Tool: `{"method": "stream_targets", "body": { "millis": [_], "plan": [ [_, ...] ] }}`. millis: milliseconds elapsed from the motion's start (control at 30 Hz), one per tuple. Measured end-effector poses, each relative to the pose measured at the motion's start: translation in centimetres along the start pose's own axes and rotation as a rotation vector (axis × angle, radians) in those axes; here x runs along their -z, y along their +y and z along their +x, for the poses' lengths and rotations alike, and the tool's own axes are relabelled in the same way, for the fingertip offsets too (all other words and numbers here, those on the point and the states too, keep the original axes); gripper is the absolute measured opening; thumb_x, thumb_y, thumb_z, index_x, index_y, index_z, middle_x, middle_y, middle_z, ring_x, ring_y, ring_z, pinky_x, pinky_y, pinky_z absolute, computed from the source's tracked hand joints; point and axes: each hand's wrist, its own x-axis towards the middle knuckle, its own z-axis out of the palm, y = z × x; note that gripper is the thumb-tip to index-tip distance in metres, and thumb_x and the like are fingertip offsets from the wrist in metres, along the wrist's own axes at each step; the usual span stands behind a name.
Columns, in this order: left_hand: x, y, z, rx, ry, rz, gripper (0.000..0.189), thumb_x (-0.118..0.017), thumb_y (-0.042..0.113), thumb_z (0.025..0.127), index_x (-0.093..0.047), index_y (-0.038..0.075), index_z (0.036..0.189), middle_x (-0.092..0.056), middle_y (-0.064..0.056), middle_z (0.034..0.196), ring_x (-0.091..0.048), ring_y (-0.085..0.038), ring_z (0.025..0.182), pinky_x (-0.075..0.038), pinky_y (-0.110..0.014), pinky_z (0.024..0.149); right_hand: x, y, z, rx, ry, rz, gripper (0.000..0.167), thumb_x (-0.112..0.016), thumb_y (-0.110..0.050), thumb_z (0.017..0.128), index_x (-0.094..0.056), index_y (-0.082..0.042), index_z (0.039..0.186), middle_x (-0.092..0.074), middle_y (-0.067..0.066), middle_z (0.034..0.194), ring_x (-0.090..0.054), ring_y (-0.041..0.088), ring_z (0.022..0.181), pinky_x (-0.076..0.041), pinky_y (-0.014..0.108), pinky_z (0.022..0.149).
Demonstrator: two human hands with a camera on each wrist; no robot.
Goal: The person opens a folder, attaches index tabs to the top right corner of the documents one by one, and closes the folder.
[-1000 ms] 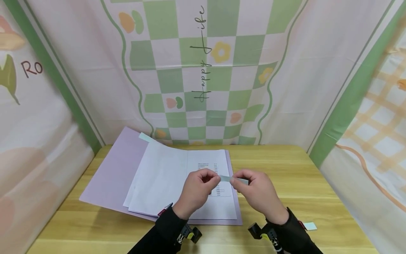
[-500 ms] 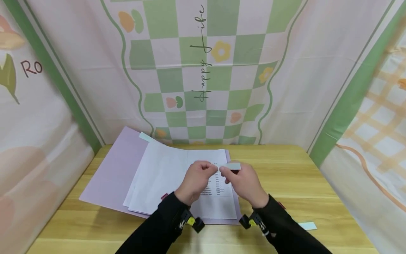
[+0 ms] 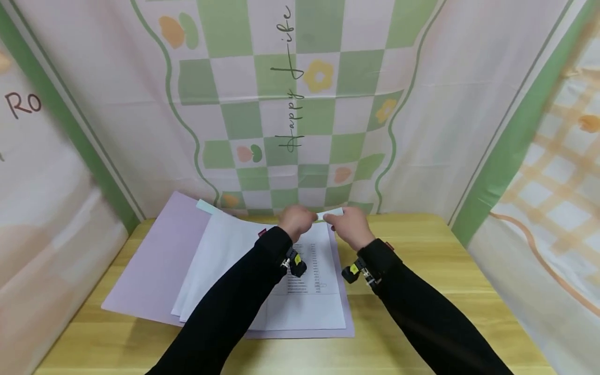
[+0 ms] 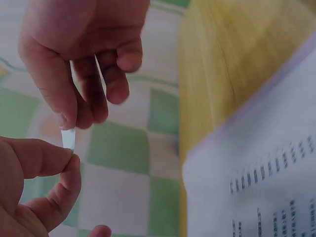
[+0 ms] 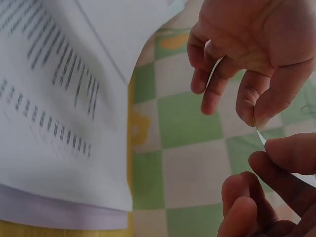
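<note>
Between my two hands, at the far edge of the open page, a narrow pale blue-green strip point(image 3: 330, 213) is stretched. My left hand point(image 3: 297, 221) pinches its left end between thumb and forefinger. At the other end, my right hand point(image 3: 352, 226) pinches it the same way. The short span of the strip point(image 4: 68, 139) between the fingertips shows in the left wrist view. Below and nearer lies a printed white page point(image 3: 304, 312) in an open lavender folder point(image 3: 150, 265). My forearms cover part of the pages.
A second pale strip point(image 3: 206, 206) sticks out from the pages' top left corner. The left cover of the folder is raised at an angle. Wooden tabletop point(image 3: 412, 245) extends to the right, and a printed curtain point(image 3: 314, 156) hangs behind it.
Both hands have moved away from me, from over the page to its far edge, taking the strip along. The left hand now pinches the strip's left end. The view has shifted slightly right.
</note>
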Motion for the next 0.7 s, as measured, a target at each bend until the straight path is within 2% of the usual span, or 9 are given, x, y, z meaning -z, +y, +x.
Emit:
{"method": "stream_targets", "body": {
  "millis": [33,67,233,333,500,533,700],
  "plan": [
    [-0.3,-0.1,0.7,-0.002,0.016,0.068,0.031,-0.063,0.028,0.096,-0.074,0.000,0.107,-0.066,-0.014,0.121,-0.057,-0.031,0.113,-0.037,-0.046,0.098,-0.2,0.3,0.6,-0.005,-0.001,-0.001,0.042,-0.067,-0.030,0.094,-0.043,-0.011,0.065,-0.067,0.012,0.082,-0.054,0.024,0.067,-0.037,0.033,0.058],
    [-0.6,-0.3,1.3,0.003,0.031,0.098,0.031,-0.065,0.028,0.095,-0.074,0.000,0.104,-0.067,-0.014,0.118,-0.059,-0.031,0.109,-0.038,-0.045,0.095,-0.4,0.6,1.2,-0.005,-0.002,-0.007,0.042,-0.068,-0.028,0.093,-0.043,-0.011,0.064,-0.067,0.011,0.080,-0.055,0.023,0.066,-0.037,0.032,0.058],
    [-1.9,-1.4,4.0,0.040,0.050,0.028,0.029,-0.067,0.021,0.089,-0.072,-0.005,0.100,-0.065,-0.016,0.112,-0.057,-0.027,0.091,-0.045,-0.033,0.078,-1.7,2.2,4.2,-0.003,0.021,-0.092,0.042,-0.072,-0.023,0.085,-0.041,-0.012,0.059,-0.056,0.004,0.061,-0.053,0.020,0.057,-0.038,0.031,0.052],
    [-2.6,-2.0,5.2,0.031,0.028,0.032,0.028,-0.064,0.018,0.089,-0.070,-0.007,0.099,-0.063,-0.017,0.112,-0.052,-0.026,0.086,-0.043,-0.029,0.071,-2.4,3.1,5.4,-0.030,0.029,-0.134,0.036,-0.072,-0.020,0.082,-0.045,-0.010,0.060,-0.057,0.003,0.061,-0.054,0.021,0.058,-0.041,0.030,0.054],
    [-3.4,-2.6,7.0,0.018,-0.009,0.070,0.022,-0.062,0.015,0.088,-0.068,-0.006,0.091,-0.062,-0.018,0.110,-0.052,-0.026,0.086,-0.042,-0.028,0.070,-3.4,4.2,6.6,-0.078,0.006,-0.097,0.016,-0.068,-0.012,0.082,-0.057,-0.003,0.075,-0.061,0.005,0.064,-0.056,0.019,0.056,-0.044,0.029,0.053],
    [-3.5,-2.8,7.4,0.012,-0.014,0.101,0.021,-0.062,0.014,0.088,-0.069,-0.005,0.089,-0.063,-0.017,0.109,-0.053,-0.026,0.085,-0.043,-0.028,0.070,-3.6,4.3,6.9,-0.090,-0.006,-0.078,0.014,-0.067,-0.011,0.083,-0.058,-0.002,0.077,-0.060,0.006,0.063,-0.057,0.019,0.056,-0.045,0.028,0.052],
    [-4.2,-3.1,8.6,-0.014,-0.023,0.223,0.021,-0.062,0.017,0.088,-0.071,-0.002,0.086,-0.066,-0.015,0.107,-0.055,-0.024,0.085,-0.044,-0.026,0.072,-4.2,4.8,7.6,-0.158,-0.070,-0.024,0.013,-0.062,-0.007,0.088,-0.064,0.006,0.090,-0.068,0.014,0.074,-0.065,0.024,0.062,-0.052,0.030,0.054]
  ]
}}
